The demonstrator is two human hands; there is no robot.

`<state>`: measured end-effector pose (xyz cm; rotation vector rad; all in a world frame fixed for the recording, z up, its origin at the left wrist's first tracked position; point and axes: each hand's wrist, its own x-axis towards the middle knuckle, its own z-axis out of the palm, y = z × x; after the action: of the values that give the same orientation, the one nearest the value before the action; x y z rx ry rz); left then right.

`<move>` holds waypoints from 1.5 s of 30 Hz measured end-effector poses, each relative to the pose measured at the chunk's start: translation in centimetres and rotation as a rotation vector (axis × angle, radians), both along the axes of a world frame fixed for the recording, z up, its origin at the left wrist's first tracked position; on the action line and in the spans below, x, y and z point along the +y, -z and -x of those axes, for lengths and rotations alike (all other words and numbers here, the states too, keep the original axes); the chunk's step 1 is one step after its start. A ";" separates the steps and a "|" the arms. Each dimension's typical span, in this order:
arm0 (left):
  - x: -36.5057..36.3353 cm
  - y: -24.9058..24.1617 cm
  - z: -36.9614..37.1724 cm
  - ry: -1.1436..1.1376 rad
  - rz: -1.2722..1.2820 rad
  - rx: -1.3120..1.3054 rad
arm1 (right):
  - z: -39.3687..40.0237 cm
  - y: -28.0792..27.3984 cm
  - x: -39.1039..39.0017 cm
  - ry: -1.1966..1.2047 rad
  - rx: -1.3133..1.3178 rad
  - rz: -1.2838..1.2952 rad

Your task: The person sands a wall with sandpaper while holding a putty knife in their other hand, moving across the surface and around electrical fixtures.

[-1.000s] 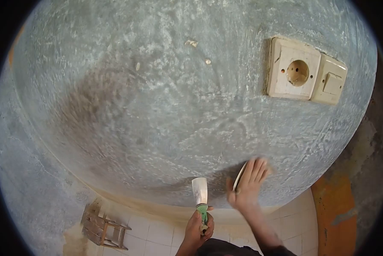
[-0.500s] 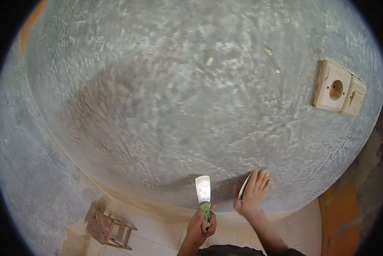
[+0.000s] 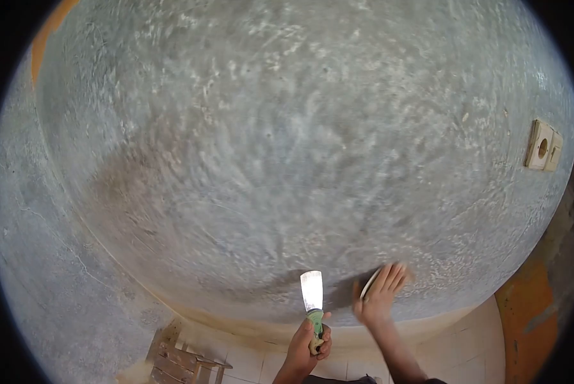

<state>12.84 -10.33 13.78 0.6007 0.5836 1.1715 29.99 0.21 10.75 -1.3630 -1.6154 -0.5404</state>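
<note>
My left hand [image 3: 310, 340] is wrapped round the green handle of a putty knife [image 3: 312, 291], whose bright metal blade points up in front of the grey wall [image 3: 287, 160]. To its right, my right hand [image 3: 379, 296] presses a thin, pale-edged item [image 3: 369, 283] against the lower part of the wall. Most of that item is hidden under the palm and fingers, and the fingertips are slightly blurred.
A socket and switch plate [image 3: 543, 146] is fixed on the wall at the right. Low at the left stands a wooden stool [image 3: 175, 365] on the tiled floor [image 3: 245, 358]. An orange-painted surface [image 3: 524, 313] shows at the lower right.
The view has shifted, so the socket sits farther right and the stool lower and farther right. Both hands keep their holds and appear slightly lower and farther right in the picture.
</note>
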 end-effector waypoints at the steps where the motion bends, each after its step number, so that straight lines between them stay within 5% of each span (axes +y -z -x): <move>1: 0.0 -0.4 0.7 -0.011 0.031 0.022 | 0.1 -4.1 0.0 -0.001 0.002 -0.028; 4: 0.0 -0.7 2.1 -0.012 0.089 0.062 | 0.7 -13.9 -0.3 0.039 0.003 -0.089; 7: -0.1 0.7 3.3 0.030 0.097 -0.001 | 1.8 -14.1 0.0 0.054 -0.005 -0.083; 12: -0.5 2.5 4.1 0.136 0.029 -0.225 | 3.9 1.8 -0.4 -0.027 -0.092 0.099; 14: -0.6 2.6 4.2 0.118 0.067 -0.135 | 4.4 1.0 -0.4 -0.036 -0.080 0.087; 21: -0.8 1.0 4.1 0.037 0.053 0.009 | 2.9 -16.2 -0.2 -0.043 -0.012 -0.102; 28: -0.8 0.5 4.5 -0.118 -0.022 0.101 | 6.4 -1.6 -0.7 -0.102 -0.153 0.110; 30: -0.6 0.9 5.1 -0.144 -0.045 0.137 | 7.0 -1.6 -0.6 -0.092 -0.165 0.106; 37: 1.1 -0.4 8.8 -0.175 -0.112 0.119 | 9.1 -16.8 0.9 -0.022 -0.161 -0.137; 40: 1.8 -0.8 11.8 -0.170 -0.149 0.101 | 11.4 -13.8 1.0 0.006 -0.220 -0.052; 44: 2.6 -0.8 17.7 -0.158 -0.219 0.174 | 17.1 2.2 1.2 -0.021 -0.217 0.142; 45: 2.9 -0.9 19.5 -0.144 -0.230 0.182 | 18.7 2.3 1.4 -0.007 -0.207 0.135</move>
<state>-6.65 -7.45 14.71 0.8795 0.6594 1.3391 11.26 1.66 8.47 -1.4373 -1.8512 -0.5933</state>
